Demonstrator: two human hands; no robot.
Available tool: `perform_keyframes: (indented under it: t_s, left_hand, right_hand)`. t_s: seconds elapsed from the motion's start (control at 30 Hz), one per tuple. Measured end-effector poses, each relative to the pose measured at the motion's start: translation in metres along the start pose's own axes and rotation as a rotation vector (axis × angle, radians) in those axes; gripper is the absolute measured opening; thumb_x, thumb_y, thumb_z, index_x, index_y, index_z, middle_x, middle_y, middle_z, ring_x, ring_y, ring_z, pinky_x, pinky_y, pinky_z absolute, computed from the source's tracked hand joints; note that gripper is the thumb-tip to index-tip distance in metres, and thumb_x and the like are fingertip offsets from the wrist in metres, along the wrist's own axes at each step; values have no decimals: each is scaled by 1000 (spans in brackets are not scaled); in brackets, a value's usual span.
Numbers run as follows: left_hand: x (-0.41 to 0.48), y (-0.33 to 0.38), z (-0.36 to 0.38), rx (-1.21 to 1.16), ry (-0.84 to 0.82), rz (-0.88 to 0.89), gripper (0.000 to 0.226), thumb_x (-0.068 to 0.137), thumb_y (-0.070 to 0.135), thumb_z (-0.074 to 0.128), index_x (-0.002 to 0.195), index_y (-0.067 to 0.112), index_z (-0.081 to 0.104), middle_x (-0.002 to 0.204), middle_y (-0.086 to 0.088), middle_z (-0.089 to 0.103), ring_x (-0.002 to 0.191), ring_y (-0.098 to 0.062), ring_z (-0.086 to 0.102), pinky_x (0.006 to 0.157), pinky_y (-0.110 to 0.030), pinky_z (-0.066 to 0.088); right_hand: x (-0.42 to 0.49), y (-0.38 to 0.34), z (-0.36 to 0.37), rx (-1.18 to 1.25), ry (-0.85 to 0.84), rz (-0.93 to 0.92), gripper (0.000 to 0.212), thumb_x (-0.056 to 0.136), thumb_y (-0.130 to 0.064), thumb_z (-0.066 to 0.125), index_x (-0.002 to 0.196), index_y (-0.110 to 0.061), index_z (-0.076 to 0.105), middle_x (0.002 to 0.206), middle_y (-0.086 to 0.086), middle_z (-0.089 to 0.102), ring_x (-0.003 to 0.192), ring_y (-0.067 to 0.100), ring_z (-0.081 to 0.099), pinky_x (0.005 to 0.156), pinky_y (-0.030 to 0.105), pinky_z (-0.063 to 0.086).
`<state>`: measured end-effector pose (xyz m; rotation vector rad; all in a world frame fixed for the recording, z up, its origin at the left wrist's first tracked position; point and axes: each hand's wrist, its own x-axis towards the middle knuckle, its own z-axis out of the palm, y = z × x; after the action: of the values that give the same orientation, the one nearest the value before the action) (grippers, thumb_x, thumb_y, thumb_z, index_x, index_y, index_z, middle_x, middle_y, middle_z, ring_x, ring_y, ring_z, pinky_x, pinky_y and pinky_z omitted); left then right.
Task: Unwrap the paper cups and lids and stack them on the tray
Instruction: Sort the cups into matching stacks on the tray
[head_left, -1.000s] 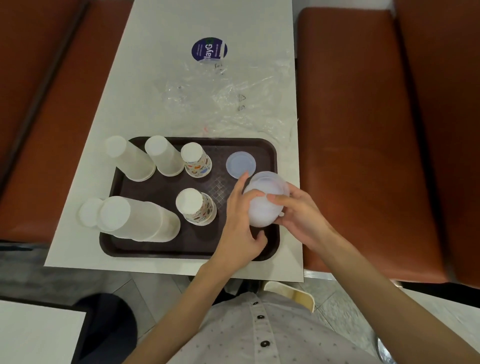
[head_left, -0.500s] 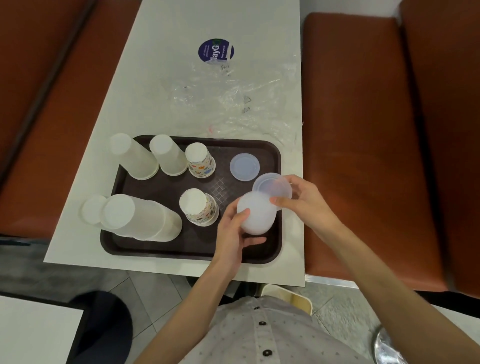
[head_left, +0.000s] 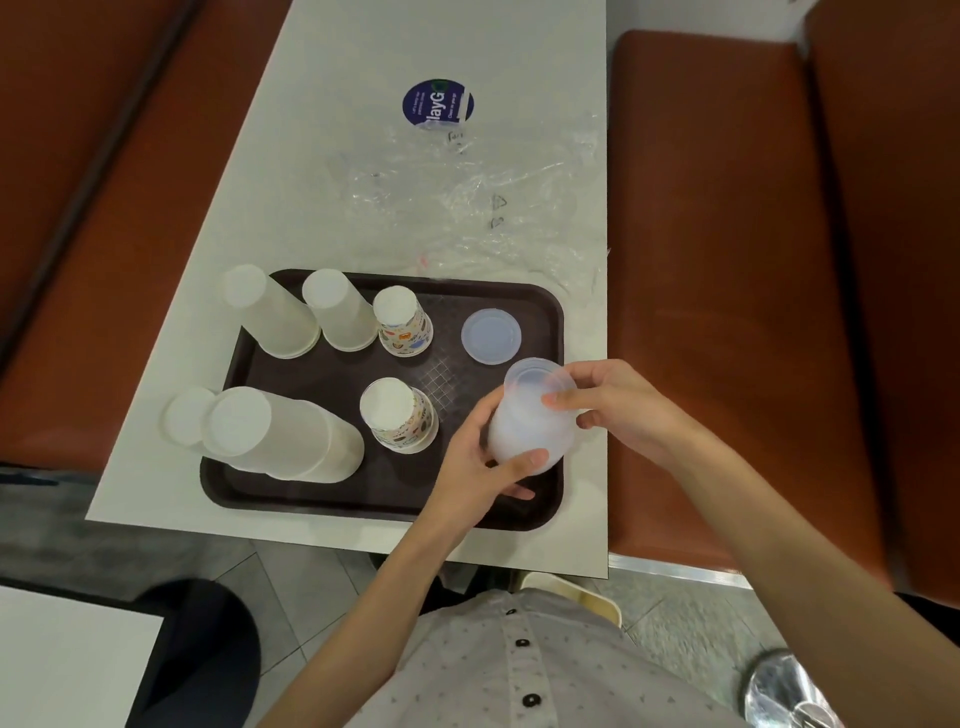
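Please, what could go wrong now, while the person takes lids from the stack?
1. The right hand pinches the top lid of the lid stack, which the left hand grips near the right edge of the table. A lid may slip and fall off the table.
2. The left hand is close to a printed paper cup and may tip it over.

1 tray (head_left: 363, 501), 2 printed cups (head_left: 404, 325) (head_left: 400, 418), 4 plain cup stacks (head_left: 270, 317) (head_left: 338, 312) (head_left: 283, 436) (head_left: 183, 422), 1 loose lid (head_left: 491, 335), 1 lid stack (head_left: 527, 434), 1 plastic wrapper (head_left: 467, 208).

White table (head_left: 322, 156), brown tray (head_left: 550, 312), plastic wrap (head_left: 493, 218)
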<state>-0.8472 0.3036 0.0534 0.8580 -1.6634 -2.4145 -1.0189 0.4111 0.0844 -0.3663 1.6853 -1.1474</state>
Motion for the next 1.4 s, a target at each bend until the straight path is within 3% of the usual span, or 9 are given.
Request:
perform_keyframes:
  t_s: [0.17,0.3,0.43,0.6,0.73,0.87,1.03,1.3,1.4]
  left_hand:
    - [2,-2,0,150,-16,17,84,59,28,90,130,46,50,125,9,56,112,-29,61,59,-36,59]
    - [3,0,2,220,49,56,77,57,35,89,121,55,51,118,22,56,112,-21,60,57,-31,59]
    - [2,0,7,255,85,60,77,55,39,88,120,56,50,114,26,56,111,-19,59,59,-33,61]
    - [1,1,6,301,110,79,76,55,40,89,119,55,49,111,32,55,113,-17,58,67,-34,62]
    - [1,-3,4,333,120,84,77,57,36,90,121,52,49,114,30,55,114,-18,59,80,-48,61]
    - [0,-5,2,283,143,59,78,58,33,89,123,50,49,112,31,54,113,-19,58,69,-39,63]
    - [3,-5,-1,234,193,26,82,54,41,87,126,46,48,116,31,49,113,-17,55,64,-39,63]
    - [2,-12,-3,220,218,-14,79,55,41,87,124,50,49,124,18,50,116,-21,54,65,-42,63]
    - [2,-13,-3,214,223,-23,79,57,37,87,125,49,48,125,16,50,116,-21,54,65,-43,63]
  right_hand:
    - [-6,-2,-4,-21,-26,0,20,85,-11,73,104,-6,75,87,2,64,78,11,51,63,24,36]
    - [-11,-4,-3,-63,-7,-12,21,82,-7,75,103,-8,75,86,-1,66,63,1,49,57,18,36]
    - [-16,-6,-1,-131,42,-62,24,80,-7,78,104,-9,75,98,1,73,68,0,54,57,13,38]
    - [-17,-3,0,-171,100,-117,28,78,-7,80,106,-9,75,98,-1,73,67,-9,59,58,5,41]
    - [-16,-3,-1,-88,104,-81,28,78,-5,79,104,-10,72,96,0,73,79,4,61,64,18,44]
    - [-2,-9,-11,184,5,0,34,74,2,77,104,-10,69,96,5,70,85,16,64,69,28,48]
    - [48,-25,-22,364,115,66,39,79,4,73,115,-8,64,107,7,68,96,21,63,68,26,51]
    - [109,-30,7,77,244,14,24,80,-1,74,100,-11,66,100,8,62,90,22,53,55,23,42]
    - [119,-25,14,-225,318,-97,36,78,-6,79,111,-7,63,107,8,62,96,21,57,71,27,51]
